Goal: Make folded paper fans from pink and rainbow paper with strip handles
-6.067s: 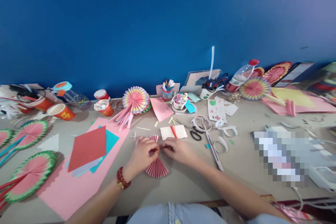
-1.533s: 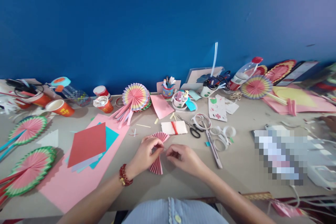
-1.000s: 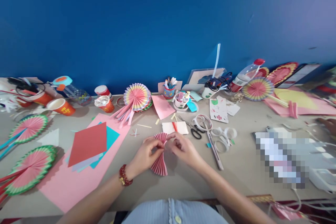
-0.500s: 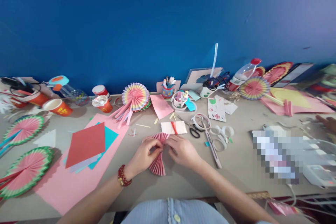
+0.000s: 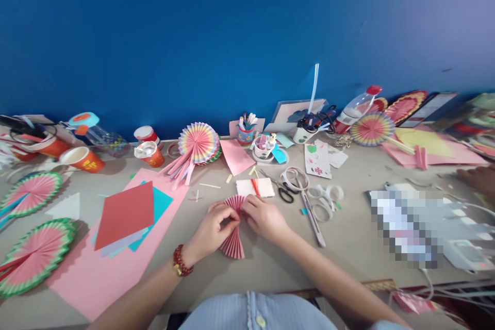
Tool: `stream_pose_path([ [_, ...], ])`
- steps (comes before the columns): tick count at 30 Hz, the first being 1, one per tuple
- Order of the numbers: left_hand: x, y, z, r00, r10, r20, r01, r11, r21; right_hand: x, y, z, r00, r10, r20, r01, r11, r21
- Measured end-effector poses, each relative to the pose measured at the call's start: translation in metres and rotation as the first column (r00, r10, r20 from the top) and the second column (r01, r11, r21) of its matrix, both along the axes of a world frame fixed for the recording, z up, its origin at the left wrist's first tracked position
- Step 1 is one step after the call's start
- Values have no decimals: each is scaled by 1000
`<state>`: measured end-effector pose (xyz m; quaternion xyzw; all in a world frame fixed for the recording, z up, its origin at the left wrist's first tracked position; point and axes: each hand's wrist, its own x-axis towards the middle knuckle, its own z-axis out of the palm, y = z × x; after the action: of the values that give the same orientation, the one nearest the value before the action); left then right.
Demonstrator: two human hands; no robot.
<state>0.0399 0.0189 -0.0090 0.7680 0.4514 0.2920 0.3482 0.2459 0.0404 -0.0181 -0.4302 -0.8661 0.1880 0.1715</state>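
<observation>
A pleated pink paper fan (image 5: pixel 232 244) stands pinched at its middle, spreading out above and below like a bow. My left hand (image 5: pixel 216 227), with a red bead bracelet (image 5: pixel 182 261) at the wrist, is closed on the fan's waist between thumb and fingers. From the other side my right hand (image 5: pixel 266 219) grips the fan's edge just above the middle; its fingertips are partly hidden. Right behind the hands lies a white packet (image 5: pixel 266 187) with a red band. Scissors (image 5: pixel 285 193) and a grey utility knife (image 5: pixel 312 219) rest to the right.
At left, red paper (image 5: pixel 126 214) lies on a large pink sheet (image 5: pixel 83 289), near green-edged fans (image 5: pixel 38 252). Paper cups (image 5: pixel 83 159) and a finished fan (image 5: pixel 198 143) stand along the wall. Tape rolls (image 5: pixel 323 210) and a pixelated phone (image 5: pixel 402 227) lie right. Another person's hand (image 5: pixel 477 178) shows blurred.
My right hand has shifted slightly up and left, closer against the fan. My left hand keeps its pinch. The blurred hand at the far right has moved a little.
</observation>
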Motion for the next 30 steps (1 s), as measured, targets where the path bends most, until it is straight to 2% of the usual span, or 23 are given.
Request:
stream_pose_path([
  [4,0,0,-1,1000,3,4,-3,1000,9,0,0,-2,1000,-16,-7,16,1000,25],
  [9,0,0,0,1000,-7,-1,7,1000,18,14,6,0,998,-35,-51,35,999,4],
  [16,0,0,-4,1000,8,26,-9,1000,29,48,14,5,976,-213,-36,214,977,26],
  [20,1,0,-3,999,39,21,-39,999,22,60,12,13,971,-238,-19,239,969,60],
  [23,2,1,-2,999,38,30,-38,999,14,50,2,23,971,-218,-96,223,974,47],
  [25,2,2,-1,999,28,30,-28,1000,4,36,-6,27,969,-133,-207,125,991,-52],
  [27,3,3,0,1000,11,27,-11,1000,3,19,-12,25,954,-50,-296,1,987,-161],
  [30,3,2,1,1000,2,28,-2,1000,16,1,-15,14,937,-73,-343,-10,972,-235],
])
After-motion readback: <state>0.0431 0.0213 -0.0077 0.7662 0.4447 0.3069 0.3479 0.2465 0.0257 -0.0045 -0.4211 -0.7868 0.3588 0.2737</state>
